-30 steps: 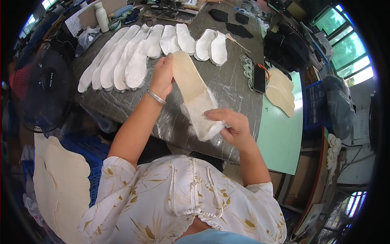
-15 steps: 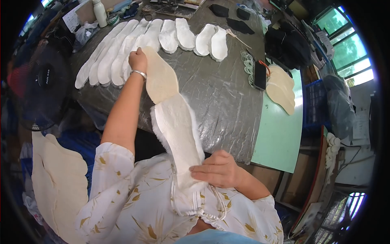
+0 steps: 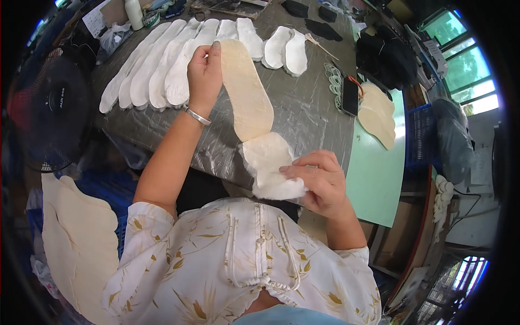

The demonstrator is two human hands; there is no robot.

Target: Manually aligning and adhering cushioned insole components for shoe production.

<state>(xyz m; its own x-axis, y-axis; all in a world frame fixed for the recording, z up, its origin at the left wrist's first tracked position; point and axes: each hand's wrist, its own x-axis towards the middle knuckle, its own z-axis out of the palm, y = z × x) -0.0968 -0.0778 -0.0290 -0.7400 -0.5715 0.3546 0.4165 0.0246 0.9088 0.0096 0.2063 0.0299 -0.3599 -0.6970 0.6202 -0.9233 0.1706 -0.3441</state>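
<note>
My left hand (image 3: 206,76) pinches the far end of a beige insole-shaped piece (image 3: 246,92), which hangs slanting toward me over the table's near edge. Its near end meets a white fleece insole (image 3: 268,154), fluffy along its border, and the two seem joined or overlapping there; I cannot tell which. The fleece is bent back on itself, fuzzy side showing at the fold. Fingers and thumb of my right hand (image 3: 322,184) are closed on its right side. Beyond my left hand lies a row of white fleece-edged insoles (image 3: 143,70), with a separate pair (image 3: 295,53) to the right.
A cord bundle (image 3: 333,89), a phone (image 3: 350,98) and orange-handled scissors (image 3: 355,82) lie at the table's right. Beside them, beige insole pieces (image 3: 377,119) rest on a green board (image 3: 374,184). A black fan (image 3: 57,108) stands left, above stacked beige sheets (image 3: 78,233).
Both hands have moved right, the right one also up and away from my body. The white fleece, earlier stretched flat toward my lap, is now folded up in my right hand.
</note>
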